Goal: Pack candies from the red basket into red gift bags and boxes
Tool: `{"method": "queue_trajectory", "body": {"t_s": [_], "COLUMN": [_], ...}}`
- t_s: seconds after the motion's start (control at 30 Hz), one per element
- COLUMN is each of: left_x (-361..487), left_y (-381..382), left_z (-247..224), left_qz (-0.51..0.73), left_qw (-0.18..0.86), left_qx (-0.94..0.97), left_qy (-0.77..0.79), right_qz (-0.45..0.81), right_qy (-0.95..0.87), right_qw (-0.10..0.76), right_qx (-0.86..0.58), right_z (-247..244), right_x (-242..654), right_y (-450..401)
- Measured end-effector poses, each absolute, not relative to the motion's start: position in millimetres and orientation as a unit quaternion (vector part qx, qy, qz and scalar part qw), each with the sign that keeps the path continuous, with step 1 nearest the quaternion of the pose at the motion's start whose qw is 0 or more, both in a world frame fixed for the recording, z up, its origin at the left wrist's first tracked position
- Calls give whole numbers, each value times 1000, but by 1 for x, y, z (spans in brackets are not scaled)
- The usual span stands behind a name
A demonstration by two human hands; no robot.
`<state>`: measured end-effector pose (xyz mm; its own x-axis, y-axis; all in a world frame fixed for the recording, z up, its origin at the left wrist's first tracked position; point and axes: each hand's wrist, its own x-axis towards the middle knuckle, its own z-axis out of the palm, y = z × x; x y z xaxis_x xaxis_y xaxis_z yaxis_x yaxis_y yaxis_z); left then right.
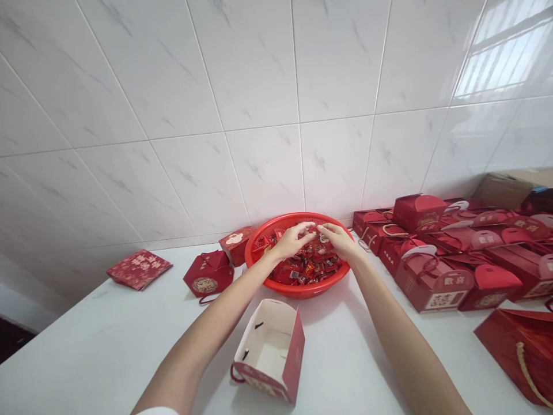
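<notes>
My left hand (294, 241) is over the red plastic basket (298, 294), its thumb and fingers apart, with nothing visible between them. Facing it above the same basket is my right hand (339, 240), fingers bent together over the sweets; what they hold, if anything, is hidden. Small wrapped sweets (309, 268), mostly in red wrappers, fill the basket. Between my forearms stands an empty red gift box (298, 354), its top open and white inside showing, with a dark red cord handle on its left.
Closed red gift boxes (436, 280) crowd the right side, near a cardboard box (503, 189). A red bag (514, 346) with a rope handle stands front right. Left of the basket are a red box (210, 275), another box (237, 245) and a flat red packet (139, 268). A tiled wall (263, 173) rises behind.
</notes>
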<state>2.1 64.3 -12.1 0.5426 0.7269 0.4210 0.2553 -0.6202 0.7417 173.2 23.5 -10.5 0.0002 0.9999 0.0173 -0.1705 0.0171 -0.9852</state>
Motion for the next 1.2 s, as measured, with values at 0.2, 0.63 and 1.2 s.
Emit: {"method": "queue_trajectory", "body": {"t_s": [0.2, 0.63, 1.2], "left_x": [-3, -27, -47], "left_y": [71, 87, 26], "left_z": [-12, -22, 27], "left_qz": [349, 130, 321], "left_qw": [280, 167, 218], "left_qx": [808, 815, 800], "left_qy": [384, 539, 458], "right_qz": [521, 501, 556], "right_qy": [-486, -468, -432], "right_qw": [550, 587, 603], "right_qx": [-436, -432, -374], "right_z": [-12, -14, 21], "right_x": [174, 174, 170], "right_y": [23, 24, 2]}}
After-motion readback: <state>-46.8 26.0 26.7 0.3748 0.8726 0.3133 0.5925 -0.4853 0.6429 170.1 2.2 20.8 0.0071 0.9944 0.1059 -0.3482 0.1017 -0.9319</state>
